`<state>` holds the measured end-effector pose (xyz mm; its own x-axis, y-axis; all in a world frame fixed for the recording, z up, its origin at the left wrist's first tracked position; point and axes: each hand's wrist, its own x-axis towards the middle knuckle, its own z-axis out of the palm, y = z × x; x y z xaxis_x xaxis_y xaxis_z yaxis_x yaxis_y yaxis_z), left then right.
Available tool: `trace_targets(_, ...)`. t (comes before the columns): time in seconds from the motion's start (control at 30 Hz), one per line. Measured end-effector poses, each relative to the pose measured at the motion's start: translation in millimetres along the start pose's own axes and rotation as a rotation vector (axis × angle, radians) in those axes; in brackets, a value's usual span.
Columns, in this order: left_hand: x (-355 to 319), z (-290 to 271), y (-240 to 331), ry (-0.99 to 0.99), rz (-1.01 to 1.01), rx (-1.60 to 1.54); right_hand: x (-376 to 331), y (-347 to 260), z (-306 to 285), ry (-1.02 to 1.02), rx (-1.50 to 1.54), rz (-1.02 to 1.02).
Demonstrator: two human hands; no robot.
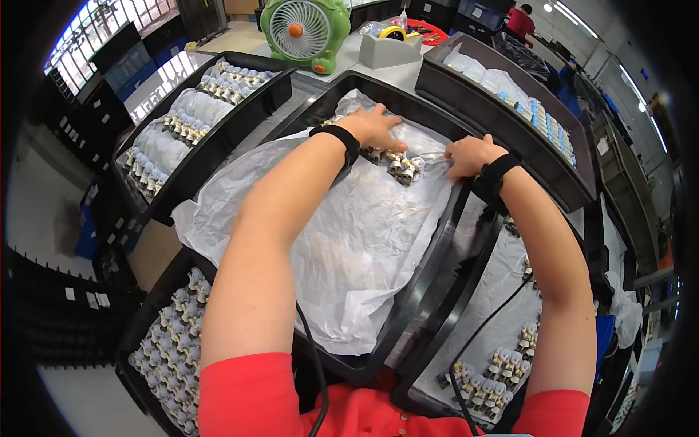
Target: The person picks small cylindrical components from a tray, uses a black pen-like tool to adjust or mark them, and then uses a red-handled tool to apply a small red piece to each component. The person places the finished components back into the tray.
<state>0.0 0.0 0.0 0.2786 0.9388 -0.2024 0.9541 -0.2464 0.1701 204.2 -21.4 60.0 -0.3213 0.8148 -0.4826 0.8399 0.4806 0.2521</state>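
Red sleeves (247, 393); parts (405, 170) (clustered) between left fingers (392, 121) and right fingers (453, 151).

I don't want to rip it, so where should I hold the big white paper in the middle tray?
Probably pinch the white paper by its loose left flap, coming from the left: it sticks out past the middle tray, while small parts lie at the far end.

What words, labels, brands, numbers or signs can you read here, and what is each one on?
No text can be read in this picture.
Small white rectangular labels on the black plastic bins at far left: too small and blurred to read.
White rectangular label on the dark plastic crate at right: too small to read.
Green plastic fan with an orange hub: no legible marking.
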Motion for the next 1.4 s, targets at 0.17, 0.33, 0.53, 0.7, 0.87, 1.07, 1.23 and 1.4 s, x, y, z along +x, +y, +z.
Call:
trace_targets(0.17,-9.8,-20.2,6.3,0.066,0.005,0.044,-17.6,32.1,1.5,0.332,0.396,-0.264)
trace_targets(0.33,-41.6,-48.0,32.0,0.033,0.206,0.128,-100.3,47.8,6.7,0.523,0.358,-0.354)
trace_targets(0.53,-137.8,-70.7,55.0,-0.007,0.399,0.03,-195.8,59.2,45.6,0.343,0.433,-0.278)
trace_targets(0.7,-207.7,-64.5,121.6,-0.06,0.656,-0.124,-228.4,94.4,117.5,0.218,0.491,-0.032)
trace_targets(0.87,-291.1,-50.9,132.1,-0.084,0.63,-0.145,-215.4,115.3,175.7,0.401,0.588,0.032)
trace_targets(1.07,-322.0,-10.2,55.8,0.012,0.309,-0.14,-182.9,113.3,206.8,0.47,0.584,0.079)
trace_targets(1.23,-324.1,-0.3,53.4,-0.372,0.154,-0.329,-171.9,111.0,213.4,0.493,0.581,0.068)
trace_targets(1.4,-309.5,-4.9,63.2,-0.291,0.17,-0.279,-171.9,107.8,218.0,0.513,0.563,0.095)
